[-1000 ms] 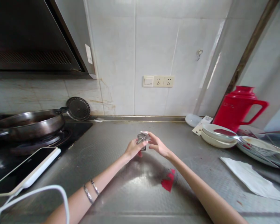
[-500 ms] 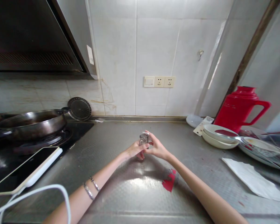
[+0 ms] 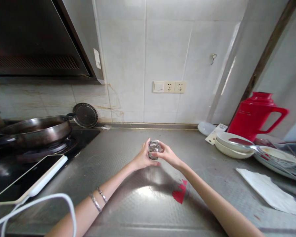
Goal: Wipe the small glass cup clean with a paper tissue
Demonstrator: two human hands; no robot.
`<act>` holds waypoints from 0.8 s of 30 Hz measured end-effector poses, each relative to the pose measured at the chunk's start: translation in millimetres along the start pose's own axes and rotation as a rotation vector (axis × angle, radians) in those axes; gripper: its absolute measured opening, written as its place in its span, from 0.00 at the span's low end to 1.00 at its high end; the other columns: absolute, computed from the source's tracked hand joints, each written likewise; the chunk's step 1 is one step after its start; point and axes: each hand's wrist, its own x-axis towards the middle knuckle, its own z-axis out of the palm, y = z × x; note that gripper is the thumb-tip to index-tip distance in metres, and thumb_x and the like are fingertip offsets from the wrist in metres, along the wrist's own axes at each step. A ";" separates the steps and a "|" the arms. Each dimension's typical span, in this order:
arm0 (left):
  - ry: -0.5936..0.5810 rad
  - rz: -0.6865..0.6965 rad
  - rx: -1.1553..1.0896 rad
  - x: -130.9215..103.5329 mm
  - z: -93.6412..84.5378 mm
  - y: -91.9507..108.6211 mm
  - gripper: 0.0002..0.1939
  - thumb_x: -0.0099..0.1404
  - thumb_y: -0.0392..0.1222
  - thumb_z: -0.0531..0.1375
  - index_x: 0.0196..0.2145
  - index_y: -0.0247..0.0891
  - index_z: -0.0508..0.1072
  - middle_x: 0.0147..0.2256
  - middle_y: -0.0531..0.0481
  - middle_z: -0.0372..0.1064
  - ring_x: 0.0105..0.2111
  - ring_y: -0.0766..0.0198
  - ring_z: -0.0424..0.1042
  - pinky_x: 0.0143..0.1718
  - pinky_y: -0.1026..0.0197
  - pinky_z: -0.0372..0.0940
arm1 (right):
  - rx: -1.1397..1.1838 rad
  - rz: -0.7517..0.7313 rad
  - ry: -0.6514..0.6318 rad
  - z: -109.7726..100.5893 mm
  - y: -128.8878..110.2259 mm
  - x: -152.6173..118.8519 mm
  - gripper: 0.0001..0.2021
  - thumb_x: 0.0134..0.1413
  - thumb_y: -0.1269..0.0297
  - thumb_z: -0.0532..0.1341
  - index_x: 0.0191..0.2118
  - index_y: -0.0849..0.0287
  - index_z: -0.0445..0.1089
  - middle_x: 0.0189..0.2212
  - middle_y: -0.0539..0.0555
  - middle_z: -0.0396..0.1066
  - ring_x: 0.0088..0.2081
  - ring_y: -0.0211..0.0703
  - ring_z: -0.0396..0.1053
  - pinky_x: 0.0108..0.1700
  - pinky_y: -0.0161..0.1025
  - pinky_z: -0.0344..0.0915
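Note:
A small, shiny, see-through block with dark and silvery facets (image 3: 153, 150) is held just above the steel counter, between my two hands; its exact kind does not show. My right hand (image 3: 169, 156) pinches it from the right, thumb across its front face and fingers behind. On the other side my left hand (image 3: 143, 158) cups it, fingers up along its left edge and thumb stretched beneath it. Part of the block's back and sides is hidden by fingers. Below the hands, a torn red patch (image 3: 179, 193) lies on the counter (image 3: 143, 217).
At left, a phone (image 3: 29, 179) with a white cable (image 3: 61, 196) lies by the hob, where a steel pan (image 3: 37, 131) sits. A dark round disc (image 3: 85, 115) leans on the wall. At right stand a red thermos (image 3: 252, 115), stacked bowls (image 3: 233, 151) and a white tissue (image 3: 268, 192).
The block has turned, showing a broader shiny face. My left thumb has moved off its front to below it, and my left fingers have risen along its side. My right thumb now crosses its front.

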 end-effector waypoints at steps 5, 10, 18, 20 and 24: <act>0.019 0.081 0.042 -0.5 3.6 8.6 0.47 0.42 0.41 0.72 0.57 0.38 0.57 0.51 0.39 0.65 0.51 0.51 0.66 0.55 0.48 0.58 | -0.055 0.012 0.030 5.4 -3.0 -1.6 0.26 0.41 0.59 0.69 0.48 0.58 0.66 0.40 0.52 0.73 0.40 0.43 0.71 0.44 0.40 0.68; 0.042 0.057 -0.006 -4.7 5.1 17.7 0.37 0.48 0.41 0.69 0.54 0.39 0.59 0.44 0.44 0.71 0.42 0.58 0.72 0.46 0.56 0.65 | -0.125 -0.027 0.040 -2.9 0.0 0.3 0.25 0.44 0.55 0.67 0.49 0.57 0.67 0.44 0.55 0.72 0.42 0.45 0.71 0.44 0.41 0.69; 0.082 -0.015 0.024 -8.9 9.9 26.8 0.37 0.46 0.42 0.69 0.52 0.37 0.60 0.38 0.50 0.71 0.35 0.64 0.71 0.38 0.63 0.64 | -0.420 -0.202 0.235 -19.3 13.1 8.2 0.18 0.60 0.51 0.54 0.42 0.56 0.75 0.44 0.57 0.73 0.47 0.48 0.70 0.48 0.44 0.66; 0.087 -0.035 0.029 -8.9 10.8 27.1 0.37 0.45 0.42 0.70 0.51 0.37 0.60 0.36 0.51 0.71 0.33 0.65 0.70 0.36 0.64 0.64 | -0.515 -0.319 0.314 -17.5 13.7 6.9 0.16 0.60 0.53 0.54 0.38 0.55 0.76 0.43 0.57 0.73 0.46 0.48 0.69 0.50 0.45 0.64; 0.140 -0.054 0.058 -7.5 10.9 23.1 0.36 0.44 0.41 0.70 0.49 0.37 0.61 0.36 0.51 0.71 0.33 0.64 0.70 0.36 0.63 0.64 | -0.637 -0.504 0.384 -10.0 11.9 0.3 0.12 0.61 0.58 0.55 0.36 0.54 0.76 0.33 0.57 0.72 0.39 0.47 0.68 0.42 0.44 0.65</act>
